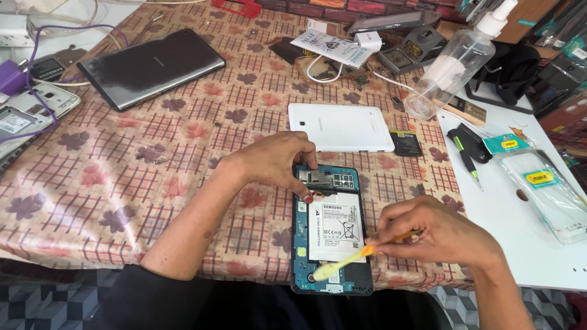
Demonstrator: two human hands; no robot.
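At the far left, around nine to ten o'clock, lie phones (27, 113) with a purple cable (36, 67), and just right of them a dark tablet (153, 66) rests slantwise on the checked cloth (122, 183). The left hand (278, 162) comes in from seven o'clock, fingers curled narrow, fingertips pressing the top end of the opened tablet (330, 229). That tablet lies face down at the near edge of the table, about six o'clock, its long axis running twelve to six, top end pointing away from the person; its white battery (335, 225) fills the middle. A white back cover (340, 127) lies just beyond it at twelve o'clock. The right hand (440, 235) sits at the tablet's three o'clock side, closed around a yellow toothbrush (348, 261) whose bristled head points toward eight o'clock over the tablet's lower end. At one o'clock a clear spray bottle (452, 67) lies tilted; packets (538, 183) lie on the white board (513, 244) at far right.
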